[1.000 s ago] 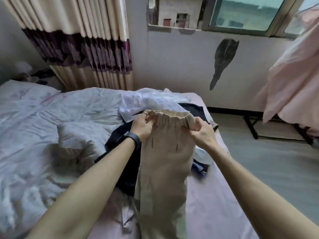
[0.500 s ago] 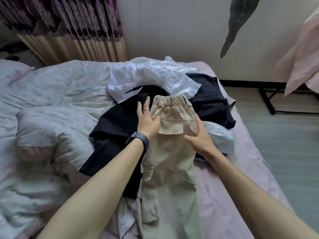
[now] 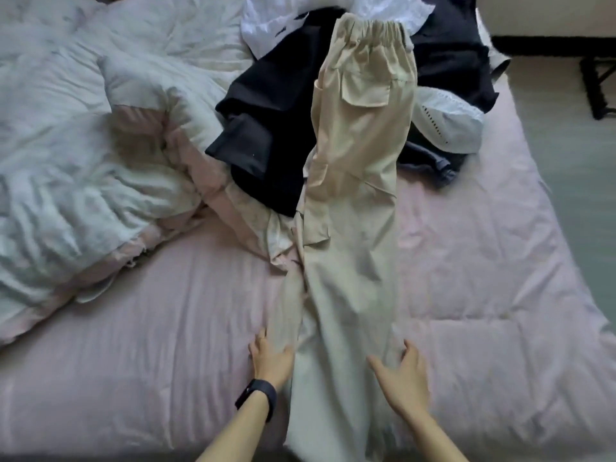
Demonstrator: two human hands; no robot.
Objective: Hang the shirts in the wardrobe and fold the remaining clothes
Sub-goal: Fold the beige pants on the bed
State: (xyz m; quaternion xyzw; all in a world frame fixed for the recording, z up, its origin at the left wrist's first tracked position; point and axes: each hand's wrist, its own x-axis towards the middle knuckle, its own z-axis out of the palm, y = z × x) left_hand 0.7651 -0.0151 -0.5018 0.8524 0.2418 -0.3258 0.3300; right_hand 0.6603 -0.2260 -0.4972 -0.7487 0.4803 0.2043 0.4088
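Beige cargo trousers (image 3: 353, 201) lie lengthwise on the pink bed (image 3: 150, 361), folded leg on leg, elastic waistband at the far end on top of the clothes pile. My left hand (image 3: 270, 358), with a black wristband, rests flat on the left edge of the lower legs. At the right edge my right hand (image 3: 403, 378) lies flat with its fingers spread on the fabric. Under the waistband sit a black garment (image 3: 266, 128), a white shirt (image 3: 266, 25) and a white eyelet top (image 3: 446, 125).
A rumpled white and pink duvet (image 3: 83, 161) fills the bed's left side. Another dark garment (image 3: 456, 65) lies at the pile's right. Grey floor (image 3: 573, 161) runs along the bed's right edge, with a black rack foot (image 3: 596, 85) standing on it.
The trousers went from held up by the waistband to laid flat on the bed. Both hands slid from the waistband down to the lower legs. The view tilted down.
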